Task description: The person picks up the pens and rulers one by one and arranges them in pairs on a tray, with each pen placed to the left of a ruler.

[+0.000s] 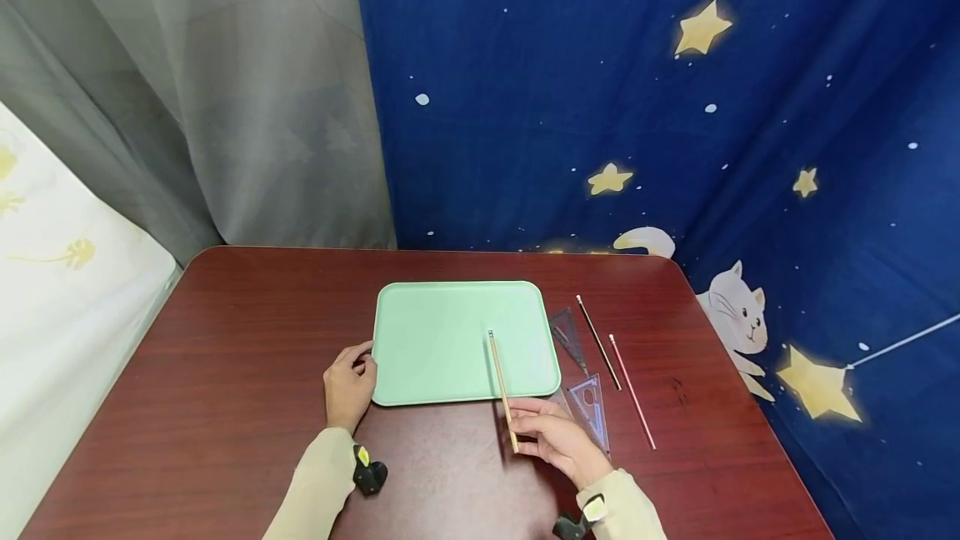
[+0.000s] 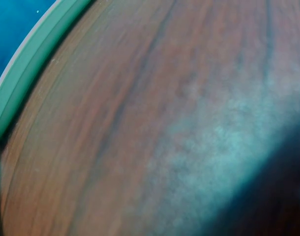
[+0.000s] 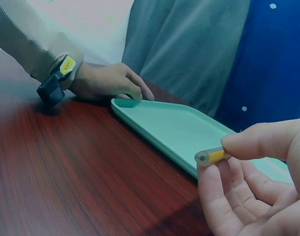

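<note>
My right hand [image 1: 553,436] pinches a yellow pencil [image 1: 498,373] between thumb and fingers near its lower end. In the right wrist view the flat, unsharpened end of this pencil [image 3: 204,158] shows its dark core. Its far end, toward the back, overlaps the right part of the light green tray [image 1: 442,340] in the head view. At the tray's left edge, my left hand [image 1: 349,386] holds the rim, with the thumb right at the corner in the right wrist view. The left wrist view shows only the tray's rim [image 2: 34,54] and tabletop.
Right of the tray lie a dark see-through set square [image 1: 567,338] and a bluish one [image 1: 590,409], partly behind my right hand. Farther right are a black pencil [image 1: 598,342] and a pinkish-red pencil [image 1: 632,392]. Curtains hang behind the brown table [image 1: 255,323].
</note>
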`<state>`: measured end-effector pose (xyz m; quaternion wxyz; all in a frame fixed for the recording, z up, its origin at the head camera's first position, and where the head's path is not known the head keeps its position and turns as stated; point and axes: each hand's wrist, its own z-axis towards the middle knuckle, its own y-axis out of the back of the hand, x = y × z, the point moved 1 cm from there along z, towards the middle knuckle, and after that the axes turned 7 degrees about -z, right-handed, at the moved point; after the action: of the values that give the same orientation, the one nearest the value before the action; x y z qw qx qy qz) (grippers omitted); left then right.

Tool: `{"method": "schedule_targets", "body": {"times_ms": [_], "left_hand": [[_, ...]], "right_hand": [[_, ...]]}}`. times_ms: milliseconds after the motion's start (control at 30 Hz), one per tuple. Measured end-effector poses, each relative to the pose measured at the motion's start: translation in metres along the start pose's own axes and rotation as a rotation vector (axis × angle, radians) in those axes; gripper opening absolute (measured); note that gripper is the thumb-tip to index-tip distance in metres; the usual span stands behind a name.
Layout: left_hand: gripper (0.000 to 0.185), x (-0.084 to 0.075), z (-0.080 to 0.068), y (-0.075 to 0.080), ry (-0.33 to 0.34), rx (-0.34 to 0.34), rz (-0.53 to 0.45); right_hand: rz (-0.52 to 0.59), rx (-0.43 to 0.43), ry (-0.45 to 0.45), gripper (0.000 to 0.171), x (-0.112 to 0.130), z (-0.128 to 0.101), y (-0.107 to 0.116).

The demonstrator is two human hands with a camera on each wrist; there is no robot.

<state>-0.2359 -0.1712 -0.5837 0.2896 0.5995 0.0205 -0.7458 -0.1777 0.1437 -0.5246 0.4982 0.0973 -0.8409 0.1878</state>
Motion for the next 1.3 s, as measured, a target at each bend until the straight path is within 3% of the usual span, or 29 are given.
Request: {"method": "schedule_targets", "body": {"times_ms": [367, 633, 1300], "left_hand": [[0.028, 0.001, 0.0, 0.0, 0.006, 0.001, 0.025], [0.028, -0.001, 0.002, 0.002, -0.002, -0.012, 0.017], [0.027, -0.002, -0.001, -0.001, -0.007, -0.01, 0.0]], "right_hand": [[0.018, -0.029, 0.002, 0.05, 0.001, 0.013, -0.019], [0.019, -0.043, 0.019, 0.05, 0.006, 0.035, -0.044], [-0.081, -0.161, 0.05, 0.043, 0.013, 0.087, -0.091]]}}
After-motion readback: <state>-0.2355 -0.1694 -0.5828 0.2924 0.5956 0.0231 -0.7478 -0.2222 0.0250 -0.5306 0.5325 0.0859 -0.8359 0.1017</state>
